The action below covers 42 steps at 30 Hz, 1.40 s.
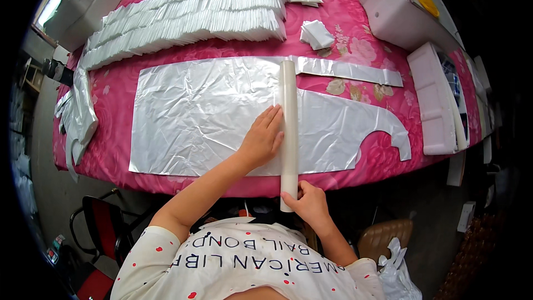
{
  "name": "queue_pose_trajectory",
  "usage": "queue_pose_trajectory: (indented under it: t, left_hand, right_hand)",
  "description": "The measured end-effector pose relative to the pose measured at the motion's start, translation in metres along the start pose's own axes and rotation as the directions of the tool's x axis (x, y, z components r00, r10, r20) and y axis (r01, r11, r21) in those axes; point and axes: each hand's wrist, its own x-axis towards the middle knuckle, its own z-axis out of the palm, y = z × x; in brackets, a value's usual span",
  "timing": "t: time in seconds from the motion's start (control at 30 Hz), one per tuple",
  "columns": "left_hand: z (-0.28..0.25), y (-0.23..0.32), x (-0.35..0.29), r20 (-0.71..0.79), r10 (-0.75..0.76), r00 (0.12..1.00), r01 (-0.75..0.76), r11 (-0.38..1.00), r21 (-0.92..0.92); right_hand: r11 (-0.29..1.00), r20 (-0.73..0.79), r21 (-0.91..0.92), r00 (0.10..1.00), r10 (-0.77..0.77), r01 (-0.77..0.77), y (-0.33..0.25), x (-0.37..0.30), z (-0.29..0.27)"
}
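Note:
A thin, shiny silver-white plastic sheet (189, 116) lies flat and wrinkled across the table, cut like an apron, with a curved cut-out and a narrow strap (355, 71) on its right side. Across it, pointing away from me, rests a long cream-white tube (288, 128). My left hand (263, 138) lies flat on the sheet, fingers stretched out, their tips beside or against the tube's left side. At the tube's near end, overhanging the table edge, my right hand (307, 202) grips it with the thumb on top; its other fingers are partly hidden.
Rows of folded white packets (189, 19) fill the far left of the table, with small stacks (317, 34) beside them. White foam boxes (436, 100) stand at the right. More plastic sheeting (80, 116) hangs over the left edge. A pink floral cloth (114, 139) covers the table.

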Motion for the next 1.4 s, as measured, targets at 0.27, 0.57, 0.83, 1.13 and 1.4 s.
queue_pose_trajectory:
  t: [0.27,0.57,0.83,1.13,1.4]
  left_hand:
    - [0.006,-0.012,-0.003,0.176,-0.043,0.983,-0.019,0.942,0.335]
    - [0.006,-0.013,-0.002,0.209,-0.028,0.978,-0.053,0.926,0.373]
    - [0.006,-0.013,-0.002,0.212,-0.027,0.977,-0.049,0.938,0.343]
    - [0.003,-0.013,-0.003,0.239,-0.045,0.970,-0.041,0.939,0.342]
    - [0.004,-0.015,-0.005,0.203,-0.023,0.979,-0.042,0.950,0.309]
  right_hand:
    - [0.996,0.237,0.082,0.970,-0.047,0.028,0.007,0.028,-0.024]
    - [0.921,0.359,0.385,0.929,-0.090,-0.059,-0.043,0.188,-0.064]
    - [-0.200,0.006,0.979,0.996,-0.087,-0.024,-0.050,0.282,-0.050]
    - [-0.527,-0.367,0.833,0.881,-0.299,0.168,0.063,0.294,-0.206]
    - [-0.138,-0.502,0.863,0.797,-0.337,0.486,-0.014,0.238,-0.240]
